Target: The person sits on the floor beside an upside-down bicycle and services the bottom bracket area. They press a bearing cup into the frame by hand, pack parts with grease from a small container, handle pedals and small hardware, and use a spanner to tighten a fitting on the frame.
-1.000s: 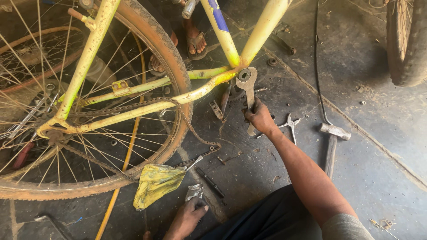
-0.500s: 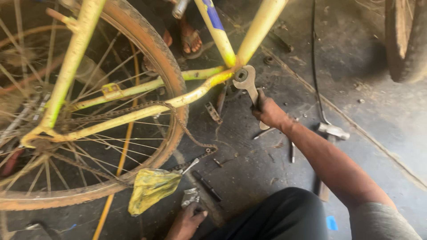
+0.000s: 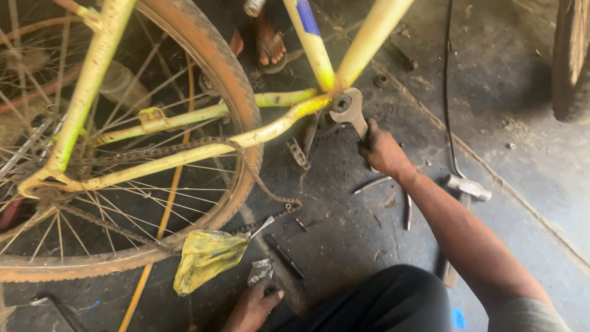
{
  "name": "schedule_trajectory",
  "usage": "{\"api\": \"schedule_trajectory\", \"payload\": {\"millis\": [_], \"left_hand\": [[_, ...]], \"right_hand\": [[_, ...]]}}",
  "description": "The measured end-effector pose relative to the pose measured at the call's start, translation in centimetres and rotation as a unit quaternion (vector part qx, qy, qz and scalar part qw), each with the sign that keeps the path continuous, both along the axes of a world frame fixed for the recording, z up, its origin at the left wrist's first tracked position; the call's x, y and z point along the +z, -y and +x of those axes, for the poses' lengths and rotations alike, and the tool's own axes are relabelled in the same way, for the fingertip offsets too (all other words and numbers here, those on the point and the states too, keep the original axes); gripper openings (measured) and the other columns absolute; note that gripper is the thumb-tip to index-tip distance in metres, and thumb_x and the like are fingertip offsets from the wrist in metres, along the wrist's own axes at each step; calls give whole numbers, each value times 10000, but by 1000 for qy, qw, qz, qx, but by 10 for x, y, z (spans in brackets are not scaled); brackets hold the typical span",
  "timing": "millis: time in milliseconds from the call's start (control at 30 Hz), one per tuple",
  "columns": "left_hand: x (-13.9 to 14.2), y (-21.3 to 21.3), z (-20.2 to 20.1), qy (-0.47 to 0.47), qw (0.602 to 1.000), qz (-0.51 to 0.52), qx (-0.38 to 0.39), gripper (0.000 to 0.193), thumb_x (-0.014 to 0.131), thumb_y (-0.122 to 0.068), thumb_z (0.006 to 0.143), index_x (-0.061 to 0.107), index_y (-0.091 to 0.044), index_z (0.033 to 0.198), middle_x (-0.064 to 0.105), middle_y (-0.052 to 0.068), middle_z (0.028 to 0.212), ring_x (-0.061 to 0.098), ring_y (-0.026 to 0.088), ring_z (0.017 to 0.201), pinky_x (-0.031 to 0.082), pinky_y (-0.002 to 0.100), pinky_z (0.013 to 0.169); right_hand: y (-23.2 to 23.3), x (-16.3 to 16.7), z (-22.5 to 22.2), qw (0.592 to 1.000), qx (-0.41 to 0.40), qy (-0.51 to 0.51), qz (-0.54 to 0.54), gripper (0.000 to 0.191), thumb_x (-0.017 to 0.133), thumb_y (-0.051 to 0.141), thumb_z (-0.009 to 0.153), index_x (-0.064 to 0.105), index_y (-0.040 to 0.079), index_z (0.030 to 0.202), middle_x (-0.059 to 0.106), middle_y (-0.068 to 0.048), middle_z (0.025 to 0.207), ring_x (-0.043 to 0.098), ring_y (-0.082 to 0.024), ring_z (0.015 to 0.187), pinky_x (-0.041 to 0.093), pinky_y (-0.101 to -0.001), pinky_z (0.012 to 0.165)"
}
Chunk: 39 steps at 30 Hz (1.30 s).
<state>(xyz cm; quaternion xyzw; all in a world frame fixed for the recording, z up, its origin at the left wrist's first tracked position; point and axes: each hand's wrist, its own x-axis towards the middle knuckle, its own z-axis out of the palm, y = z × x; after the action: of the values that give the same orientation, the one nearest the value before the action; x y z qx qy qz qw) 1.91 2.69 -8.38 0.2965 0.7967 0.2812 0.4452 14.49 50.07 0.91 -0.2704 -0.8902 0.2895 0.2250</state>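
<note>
Wrench [image 3: 348,110] in right hand [image 3: 382,152] on yellow bicycle frame [image 3: 276,126], left hand [image 3: 253,305] on floor

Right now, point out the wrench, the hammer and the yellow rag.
wrench [image 3: 348,110], head view, on its ring end at the frame's bottom bracket.
hammer [image 3: 469,187], head view, on its metal head.
yellow rag [image 3: 206,257], head view, on the cloth's middle.

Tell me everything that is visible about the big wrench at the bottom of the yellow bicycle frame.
The wrench is flat, grey, worn metal with a broad rounded head. The head sits on the dark round fitting where the yellow frame tubes meet, at the bottom bracket. Its handle slants down to the right and disappears in the right hand, which grips it, so the handle's end is hidden. It is held above the dirty floor, not lying on it.
</note>
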Motion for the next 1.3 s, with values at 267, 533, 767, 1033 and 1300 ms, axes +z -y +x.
{"api": "schedule_trajectory", "payload": {"millis": [267,533,767,1033,1300], "left_hand": [[29,-7,13,-47,997,43,-35,431,696,-384,874,672,-17,1098,734,225,1031,732,333,1008,551,417,864],[47,-3,12,-7,999,43,28,671,649,-568,907,629,-19,1293,657,211,1280,616,350,1224,470,420,1011],[79,-5,6,178,883,246,358,400,689,-380,922,687,-53,1153,646,26,1022,564,138,865,440,345,659],[102,-7,7,277,760,382,447,415,678,-395,922,629,-77,1184,656,12,1084,674,135,953,599,322,762],[103,-9,11,233,773,414,421,519,658,-506,975,660,-32,1188,641,30,1022,619,64,852,507,223,671]], "right_hand": [[59,-1,15,945,-117,-190,-240,162,703,57,871,662,-23,1006,617,-50,752,553,-118,624,451,-297,553],[65,-8,49,921,-155,-147,-326,96,547,11,915,613,-24,975,574,-74,703,548,-180,528,428,-344,454],[106,-28,24,963,-100,-4,-250,277,685,13,851,619,-28,1117,652,-159,810,642,-291,673,521,-405,570],[147,-7,-11,841,296,221,394,152,703,103,973,698,101,1125,742,-132,1155,713,-326,961,560,-431,752],[285,-27,-35,913,137,375,81,534,706,470,946,608,9,1200,728,-233,1038,726,-403,940,581,-488,792]]}}
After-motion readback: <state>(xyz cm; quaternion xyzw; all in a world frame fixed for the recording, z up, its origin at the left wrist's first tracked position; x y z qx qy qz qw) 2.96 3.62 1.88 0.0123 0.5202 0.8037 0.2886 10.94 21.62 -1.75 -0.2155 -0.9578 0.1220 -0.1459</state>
